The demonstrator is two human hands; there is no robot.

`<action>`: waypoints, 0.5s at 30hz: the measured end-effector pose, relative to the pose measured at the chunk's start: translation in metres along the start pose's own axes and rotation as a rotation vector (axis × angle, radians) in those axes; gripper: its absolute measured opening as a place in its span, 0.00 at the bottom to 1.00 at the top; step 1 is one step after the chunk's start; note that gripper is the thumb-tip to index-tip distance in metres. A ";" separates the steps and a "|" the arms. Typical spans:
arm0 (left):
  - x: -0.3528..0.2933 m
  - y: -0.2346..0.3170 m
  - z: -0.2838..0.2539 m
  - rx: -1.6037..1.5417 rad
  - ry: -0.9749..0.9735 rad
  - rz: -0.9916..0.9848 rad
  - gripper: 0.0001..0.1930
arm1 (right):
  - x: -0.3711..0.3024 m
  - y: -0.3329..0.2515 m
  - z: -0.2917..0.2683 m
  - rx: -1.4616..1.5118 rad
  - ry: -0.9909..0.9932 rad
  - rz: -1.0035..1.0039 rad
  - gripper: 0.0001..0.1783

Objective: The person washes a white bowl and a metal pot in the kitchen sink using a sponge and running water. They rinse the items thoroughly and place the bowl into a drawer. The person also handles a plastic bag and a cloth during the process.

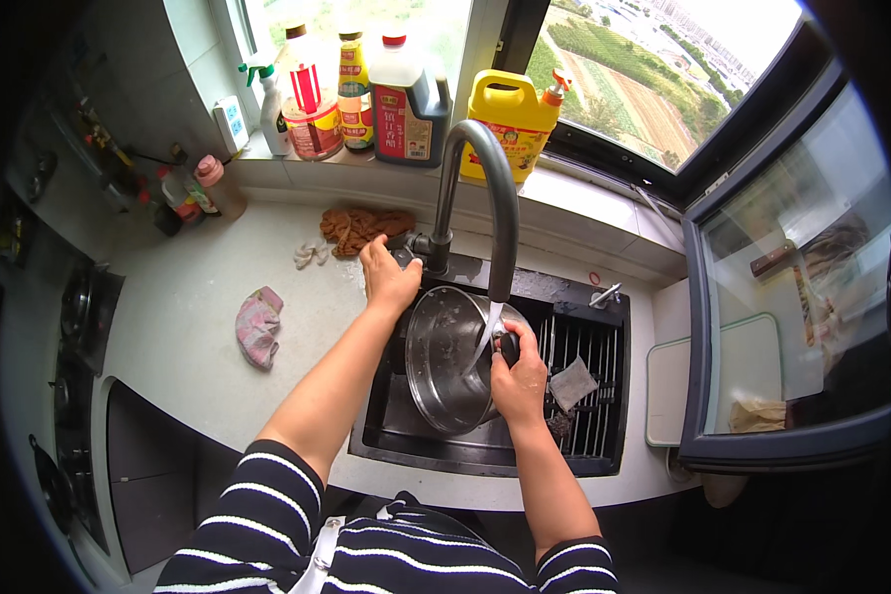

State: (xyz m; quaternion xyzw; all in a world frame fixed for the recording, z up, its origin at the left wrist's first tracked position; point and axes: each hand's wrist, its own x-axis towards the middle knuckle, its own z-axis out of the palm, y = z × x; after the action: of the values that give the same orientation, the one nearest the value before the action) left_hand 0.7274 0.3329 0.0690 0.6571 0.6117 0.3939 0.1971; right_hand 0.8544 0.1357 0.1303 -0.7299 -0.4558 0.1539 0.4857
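A metal pot [438, 346] is tilted over the black sink [396, 447], its inside wet. Its black handle [509, 346] is in the grip of my right hand [521, 381]. From the tall curved faucet [505, 218] a stream of water [487, 332] falls into the pot. My left hand [390, 279] is on the faucet's lever [403, 255], at the base of the spout, with its fingers curled about it. The pot's underside is hidden.
A dark rack [594, 416] with a grey scouring pad [572, 383] fills the sink's right side. A brown cloth [366, 228] and pink cloth [258, 329] lie on the counter. Bottles and a yellow jug [510, 117] line the sill. An open window sash [792, 287] juts in at right.
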 end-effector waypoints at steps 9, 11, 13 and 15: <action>0.004 -0.022 -0.005 -0.570 -0.387 -0.122 0.35 | -0.016 0.003 0.001 0.018 -0.011 0.088 0.22; -0.013 -0.043 0.001 -0.542 -0.328 0.048 0.34 | -0.018 -0.002 -0.005 0.026 -0.046 0.074 0.22; -0.054 -0.049 0.002 -0.392 -0.428 -0.034 0.36 | -0.020 0.005 -0.016 0.046 -0.064 0.050 0.21; -0.093 -0.092 0.020 -0.292 -0.641 -0.247 0.43 | -0.020 -0.005 -0.031 0.130 -0.119 0.020 0.21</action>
State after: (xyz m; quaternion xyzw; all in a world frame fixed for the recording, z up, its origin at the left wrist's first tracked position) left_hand 0.6890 0.2640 -0.0372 0.6331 0.5311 0.2248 0.5164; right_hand 0.8620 0.1027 0.1449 -0.6908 -0.4656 0.2310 0.5026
